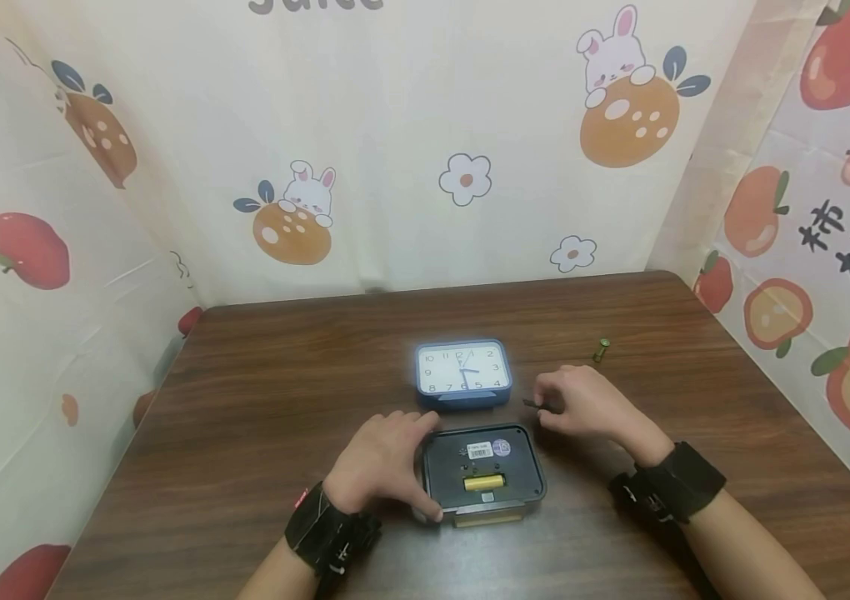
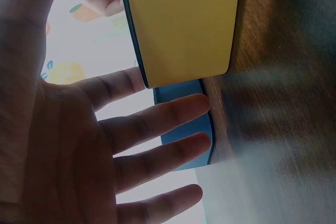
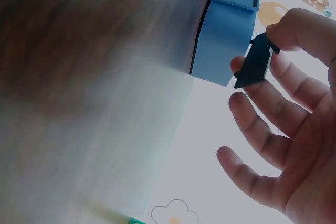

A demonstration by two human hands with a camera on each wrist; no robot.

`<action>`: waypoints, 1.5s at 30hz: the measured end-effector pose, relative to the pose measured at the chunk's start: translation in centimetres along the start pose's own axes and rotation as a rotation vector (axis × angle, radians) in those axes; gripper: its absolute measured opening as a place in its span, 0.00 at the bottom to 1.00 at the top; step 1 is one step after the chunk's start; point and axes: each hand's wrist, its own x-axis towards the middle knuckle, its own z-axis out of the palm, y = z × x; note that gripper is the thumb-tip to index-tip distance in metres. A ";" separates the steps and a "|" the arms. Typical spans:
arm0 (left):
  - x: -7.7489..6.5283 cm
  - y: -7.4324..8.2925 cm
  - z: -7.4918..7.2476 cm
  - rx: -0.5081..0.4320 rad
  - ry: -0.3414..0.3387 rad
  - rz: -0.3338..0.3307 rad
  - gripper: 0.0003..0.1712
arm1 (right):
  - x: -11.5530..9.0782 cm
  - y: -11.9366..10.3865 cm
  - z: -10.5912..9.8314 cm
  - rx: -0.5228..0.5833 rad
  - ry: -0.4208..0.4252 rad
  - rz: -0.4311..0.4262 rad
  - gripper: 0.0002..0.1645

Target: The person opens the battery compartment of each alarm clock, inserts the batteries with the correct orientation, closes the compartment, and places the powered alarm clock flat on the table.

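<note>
A yellow-sided clock [image 1: 522, 467] lies face down, its black back upward and its battery compartment uncovered. Inside that compartment sits a yellow battery [image 1: 483, 482]. My left hand [image 1: 387, 462] holds the clock at its left end, thumb along the near edge and index finger at the far corner; the other fingers extend straight past it in the left wrist view. Just right of the clock, my right hand [image 1: 582, 404] pinches a small black battery cover [image 3: 255, 61] between thumb and fingertips, held above the table.
Behind the yellow-sided clock, a blue clock [image 1: 462, 367] faces up with its white dial showing. A small green object [image 1: 601, 350] lies on the brown table [image 1: 282, 367] beyond my right hand. Printed curtains [image 1: 395, 167] stand around the table's back and sides.
</note>
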 end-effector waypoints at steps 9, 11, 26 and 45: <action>0.2 -0.1 0.0 -0.002 -0.007 0.000 0.58 | 0.0 -0.6 -0.5 0.029 0.070 -0.021 0.09; 0.2 -0.1 0.0 -0.001 -0.010 -0.001 0.58 | 0.0 -1.0 -0.7 0.044 0.077 -0.036 0.09; 0.1 -0.1 0.0 -0.003 -0.007 -0.002 0.59 | -0.5 -3.4 -1.0 0.211 0.182 -0.157 0.08; 0.2 -0.2 0.1 -0.006 -0.015 -0.002 0.60 | -1.0 -4.8 -1.4 0.263 0.153 -0.244 0.07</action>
